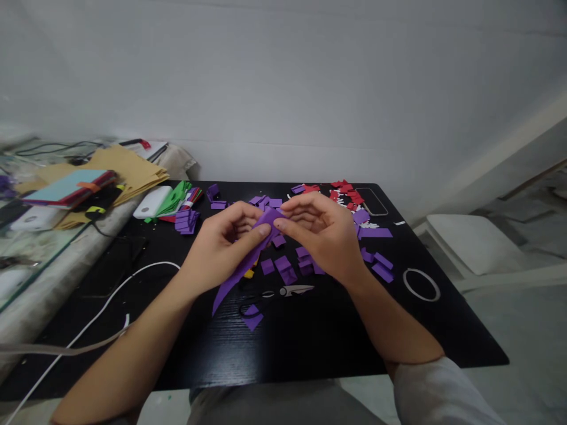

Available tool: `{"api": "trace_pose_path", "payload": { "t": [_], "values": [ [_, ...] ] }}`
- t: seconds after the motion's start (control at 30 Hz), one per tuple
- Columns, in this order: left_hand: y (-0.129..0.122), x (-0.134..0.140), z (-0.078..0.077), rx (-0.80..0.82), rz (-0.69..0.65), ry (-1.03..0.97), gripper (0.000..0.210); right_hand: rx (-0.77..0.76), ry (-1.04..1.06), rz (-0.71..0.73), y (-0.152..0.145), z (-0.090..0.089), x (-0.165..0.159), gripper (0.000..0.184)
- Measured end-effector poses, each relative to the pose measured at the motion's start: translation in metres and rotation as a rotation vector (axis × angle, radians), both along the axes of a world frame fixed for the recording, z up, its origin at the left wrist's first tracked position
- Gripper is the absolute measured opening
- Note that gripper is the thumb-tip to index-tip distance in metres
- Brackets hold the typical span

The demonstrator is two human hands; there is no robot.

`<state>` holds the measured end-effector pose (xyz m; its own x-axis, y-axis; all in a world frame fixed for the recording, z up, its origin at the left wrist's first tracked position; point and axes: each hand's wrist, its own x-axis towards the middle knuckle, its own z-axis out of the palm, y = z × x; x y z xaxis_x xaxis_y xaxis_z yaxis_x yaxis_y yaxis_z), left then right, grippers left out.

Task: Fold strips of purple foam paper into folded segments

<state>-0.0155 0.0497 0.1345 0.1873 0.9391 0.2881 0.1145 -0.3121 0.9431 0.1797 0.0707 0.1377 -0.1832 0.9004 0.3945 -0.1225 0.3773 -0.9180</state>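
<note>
A long purple paper strip [233,282] is pinched between both hands above the middle of the black table. My left hand [228,239] presses its thumb on the strip, and the strip's tail hangs down toward the table below that hand. On the other side, my right hand [325,233] grips the upper end with thumb and fingers, where the paper looks folded. Scissors [283,293] lie below the hands, their dark handle over a purple paper square [253,317]. Folded purple paper pieces [286,270] are scattered beneath and behind the hands.
Red paper pieces [349,192] and a clear phone case [374,200] are at the back right. A white ring [421,284] lies at right. Green paper strips [176,198] and a white device [153,202] sit back left. A white cable [110,301] crosses the left side.
</note>
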Motion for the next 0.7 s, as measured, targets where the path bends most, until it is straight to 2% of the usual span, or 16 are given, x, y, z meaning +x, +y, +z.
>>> {"api": "trace_pose_path", "payload": {
  "t": [0.2, 0.43, 0.57, 0.7],
  "values": [
    [-0.0001, -0.0023, 0.0029, -0.007, -0.023, -0.046, 0.018, -0.010, 0.017, 0.030, -0.0034, -0.0008, -0.0024, 0.015],
    [0.0000, -0.0006, 0.0011, -0.002, 0.043, -0.060, 0.019, -0.001, -0.010, 0.034, -0.0082, -0.0003, -0.0026, 0.022],
    [-0.0005, -0.0029, 0.0023, -0.083, 0.035, -0.114, 0.020, -0.012, 0.008, 0.107, -0.0053, 0.0012, 0.0007, 0.021],
    [-0.0013, -0.0037, 0.0018, -0.189, 0.012, -0.193, 0.020, 0.023, 0.013, 0.086, -0.0025, 0.0023, 0.0028, 0.015]
  ]
}}
